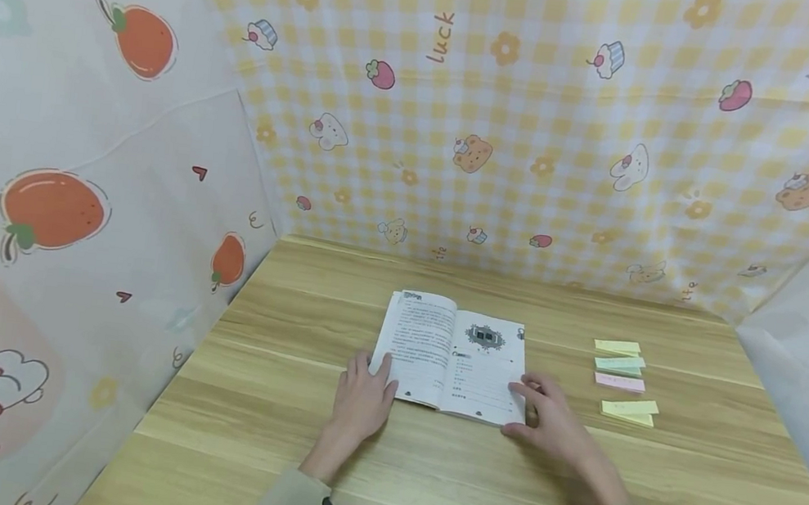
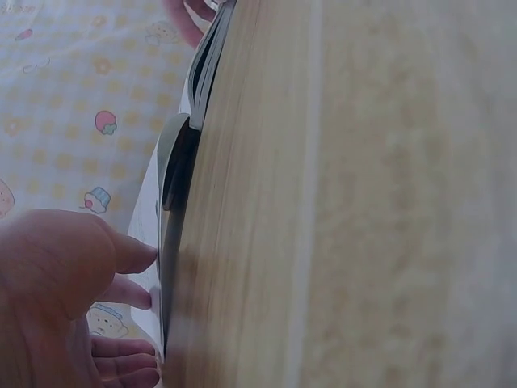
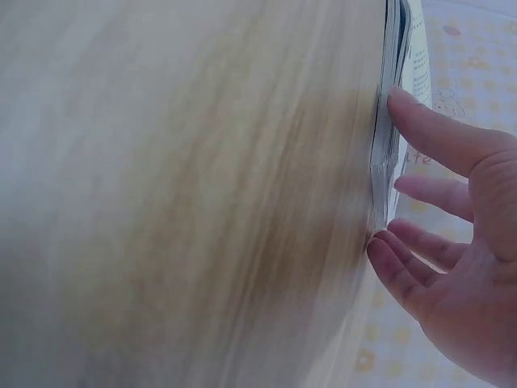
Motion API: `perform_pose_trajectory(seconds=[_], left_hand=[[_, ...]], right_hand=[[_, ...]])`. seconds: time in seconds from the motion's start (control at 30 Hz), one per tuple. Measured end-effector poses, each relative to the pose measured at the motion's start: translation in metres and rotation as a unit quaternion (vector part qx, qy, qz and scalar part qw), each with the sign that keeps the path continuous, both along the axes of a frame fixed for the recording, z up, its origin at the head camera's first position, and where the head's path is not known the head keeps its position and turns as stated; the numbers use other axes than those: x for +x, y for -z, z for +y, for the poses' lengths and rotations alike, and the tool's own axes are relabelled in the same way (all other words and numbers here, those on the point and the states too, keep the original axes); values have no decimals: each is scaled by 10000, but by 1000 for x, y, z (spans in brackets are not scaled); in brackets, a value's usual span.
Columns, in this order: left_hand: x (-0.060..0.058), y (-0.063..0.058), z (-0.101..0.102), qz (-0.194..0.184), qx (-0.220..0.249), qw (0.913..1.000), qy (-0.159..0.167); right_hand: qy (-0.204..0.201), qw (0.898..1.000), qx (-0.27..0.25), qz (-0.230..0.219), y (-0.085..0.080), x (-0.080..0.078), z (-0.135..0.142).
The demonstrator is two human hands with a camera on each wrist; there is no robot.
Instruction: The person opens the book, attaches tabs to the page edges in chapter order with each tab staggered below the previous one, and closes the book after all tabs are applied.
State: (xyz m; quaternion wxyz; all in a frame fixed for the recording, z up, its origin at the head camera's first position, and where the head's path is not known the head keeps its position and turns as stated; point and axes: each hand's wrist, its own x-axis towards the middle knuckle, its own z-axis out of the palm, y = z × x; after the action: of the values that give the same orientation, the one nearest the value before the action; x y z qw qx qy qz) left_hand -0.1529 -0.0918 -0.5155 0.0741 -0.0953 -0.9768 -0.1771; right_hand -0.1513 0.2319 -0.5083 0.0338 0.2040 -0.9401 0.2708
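An opened book [image 1: 420, 349] lies on the wooden table, printed text on its left page and a dark picture above lines of text on its right page. My left hand [image 1: 362, 400] rests at the book's lower left, fingertips on the page's edge. In the left wrist view, that hand's thumb and fingers [image 2: 133, 293] are spread along the page. At the lower right corner is my right hand [image 1: 552, 424], its thumb by the bottom edge and index finger at the side. The right wrist view shows its thumb [image 3: 424, 125] touching the stacked page edges.
Right of the book lie folded paper strips: yellow [image 1: 617, 346], green [image 1: 618, 363], pink [image 1: 619, 382] and another yellow pair [image 1: 628, 409]. Behind the table [image 1: 245, 433] hangs a checked cloth [image 1: 522, 117]. A printed white sheet [image 1: 189, 123] hangs on the left.
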Motion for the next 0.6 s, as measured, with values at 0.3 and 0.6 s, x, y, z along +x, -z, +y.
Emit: perform_pose_trajectory(seconds=[0.3,0.6], left_hand=[[0,1,1,42,-9,10000,60],[0,0,1,-80,119,9999,90]], right_hand=[[-80,9999,-41,-104,0,1,-1],[183,9985,-518,-18,-2,0,-2]])
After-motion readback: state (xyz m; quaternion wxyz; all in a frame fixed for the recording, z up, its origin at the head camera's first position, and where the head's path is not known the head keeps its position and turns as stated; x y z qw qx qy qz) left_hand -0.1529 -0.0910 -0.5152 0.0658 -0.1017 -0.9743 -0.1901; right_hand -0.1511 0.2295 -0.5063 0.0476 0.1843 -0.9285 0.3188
